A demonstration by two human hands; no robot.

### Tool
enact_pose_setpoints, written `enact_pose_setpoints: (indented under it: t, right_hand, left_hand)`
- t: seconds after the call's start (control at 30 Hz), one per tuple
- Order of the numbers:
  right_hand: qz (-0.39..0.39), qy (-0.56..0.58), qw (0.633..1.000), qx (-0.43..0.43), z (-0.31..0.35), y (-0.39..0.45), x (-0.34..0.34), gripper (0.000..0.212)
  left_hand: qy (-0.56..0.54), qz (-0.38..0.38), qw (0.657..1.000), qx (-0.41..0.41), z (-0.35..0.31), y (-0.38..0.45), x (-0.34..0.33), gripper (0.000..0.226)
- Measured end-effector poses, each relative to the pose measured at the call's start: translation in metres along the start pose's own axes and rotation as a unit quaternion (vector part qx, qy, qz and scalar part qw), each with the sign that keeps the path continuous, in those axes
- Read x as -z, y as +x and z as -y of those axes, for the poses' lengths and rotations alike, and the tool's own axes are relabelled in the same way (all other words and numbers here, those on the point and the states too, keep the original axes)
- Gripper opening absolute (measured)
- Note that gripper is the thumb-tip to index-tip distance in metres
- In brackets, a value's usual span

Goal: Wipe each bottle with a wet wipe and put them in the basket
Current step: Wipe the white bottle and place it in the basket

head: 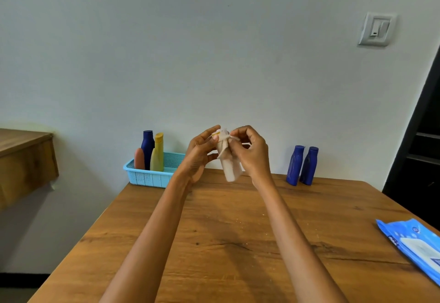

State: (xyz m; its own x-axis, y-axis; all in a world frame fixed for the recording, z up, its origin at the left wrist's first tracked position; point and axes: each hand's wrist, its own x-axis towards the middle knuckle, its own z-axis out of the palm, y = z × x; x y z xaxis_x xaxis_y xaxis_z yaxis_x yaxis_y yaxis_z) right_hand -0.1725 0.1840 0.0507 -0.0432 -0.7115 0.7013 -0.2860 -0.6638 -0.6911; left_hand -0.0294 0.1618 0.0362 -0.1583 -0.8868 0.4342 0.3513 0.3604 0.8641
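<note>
I hold a small pale bottle (230,169) upright in the air above the far middle of the table. My left hand (199,153) grips its upper part from the left. A white wet wipe (224,141) is draped over the bottle's top and side, and my right hand (250,150) pinches it against the bottle's top. A light blue basket (150,177) stands at the table's far left corner with a pink bottle (139,159), a dark blue bottle (147,146) and a yellow bottle (157,155) upright in it. Two dark blue bottles (302,166) stand at the far right, against the wall.
A blue pack of wet wipes (414,245) lies at the table's right edge. A wooden shelf (23,159) juts out at the left. The wall runs right behind the table (226,243), with a light switch (377,28) at upper right and a dark doorway beside it.
</note>
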Motion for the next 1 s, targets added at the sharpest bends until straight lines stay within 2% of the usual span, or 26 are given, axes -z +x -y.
enact_pose_setpoints:
  t: [0.1, 0.17, 0.27, 0.37, 0.5, 0.63, 0.73, 0.83, 0.9, 1.0]
  right_hand:
    - [0.067, -0.028, 0.997, -0.017, -0.002, 0.001, 0.001, 0.008]
    - [0.030, -0.048, 0.998, -0.028, -0.006, -0.001, 0.000, 0.003]
    - [-0.040, -0.035, 0.999, -0.008, -0.007, -0.002, -0.003, 0.012]
    - [-0.049, -0.009, 0.998, 0.032, -0.001, -0.001, -0.007, 0.022]
    - [-0.030, -0.004, 0.998, 0.059, -0.002, -0.007, -0.016, 0.018]
    - [0.054, -0.079, 0.995, 0.041, -0.013, -0.005, -0.007, 0.005]
    - [0.006, -0.093, 0.995, 0.040, -0.016, -0.003, -0.004, 0.003]
    - [-0.057, -0.053, 0.995, 0.065, -0.013, -0.004, -0.010, 0.005]
    - [-0.057, -0.031, 0.994, 0.090, -0.012, -0.006, -0.014, 0.012]
    - [-0.012, -0.055, 0.990, 0.128, -0.014, -0.007, -0.018, 0.028]
  left_hand:
    - [0.006, -0.006, 1.000, 0.000, -0.001, -0.001, 0.003, 0.054]
    - [0.013, -0.004, 1.000, 0.005, -0.001, -0.002, 0.003, 0.053]
    - [0.032, 0.009, 0.999, 0.014, -0.001, -0.003, 0.002, 0.048]
    - [0.041, 0.020, 0.999, 0.014, -0.002, -0.002, 0.004, 0.050]
    - [0.032, 0.004, 0.999, 0.001, -0.003, -0.002, 0.008, 0.049]
    - [0.028, -0.014, 0.999, 0.006, -0.002, -0.003, 0.014, 0.051]
    - [0.030, -0.004, 1.000, 0.008, -0.003, -0.003, 0.009, 0.053]
    - [0.029, 0.007, 1.000, 0.008, -0.002, -0.003, 0.005, 0.050]
    - [0.020, 0.005, 1.000, 0.008, -0.002, -0.003, 0.005, 0.050]
    - [0.012, -0.004, 1.000, 0.004, -0.004, -0.002, 0.009, 0.050]
